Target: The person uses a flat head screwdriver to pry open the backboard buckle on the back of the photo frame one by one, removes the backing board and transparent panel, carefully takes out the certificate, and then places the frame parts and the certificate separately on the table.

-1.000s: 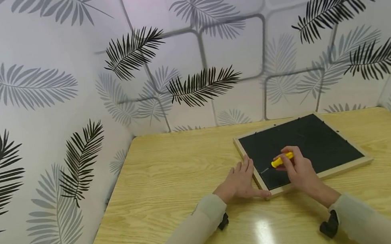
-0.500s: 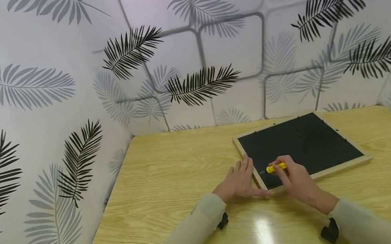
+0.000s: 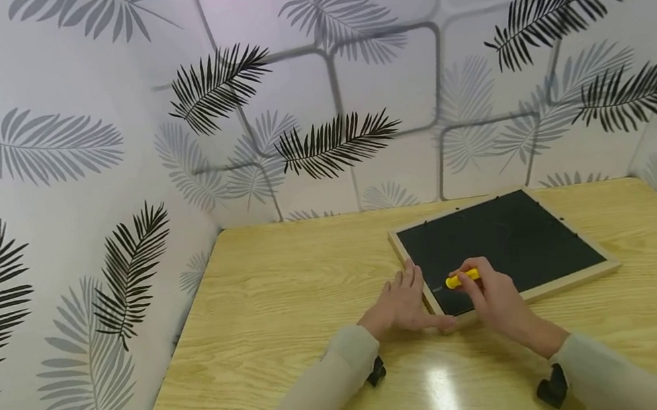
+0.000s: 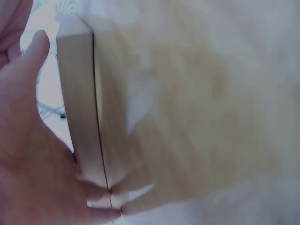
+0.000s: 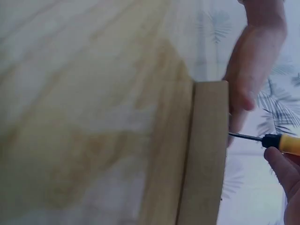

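Note:
A wooden picture frame (image 3: 574,280) lies on the table with its black backing board (image 3: 508,232) facing up. My left hand (image 3: 402,303) rests along the frame's near left corner, fingers on the left side and thumb at the front. My right hand (image 3: 501,304) pinches a screwdriver (image 3: 463,278) by its yellow handle. It is held low over the board's left part, its shaft pointing toward the left rim. In the right wrist view the screwdriver (image 5: 286,143) shows a thin metal shaft beyond a black collar; its tip is hidden behind the frame's edge (image 5: 204,154).
Several small dark tabs (image 3: 561,219) stick up along the far and right sides of the frame. The wood-grain table (image 3: 289,284) stretches to the left and in front. Behind it and at the left hang walls with a leaf pattern (image 3: 340,146).
My right hand has moved slightly left and down with the screwdriver, which now lies lower and flatter near the left rim. My left hand stays on the frame's corner.

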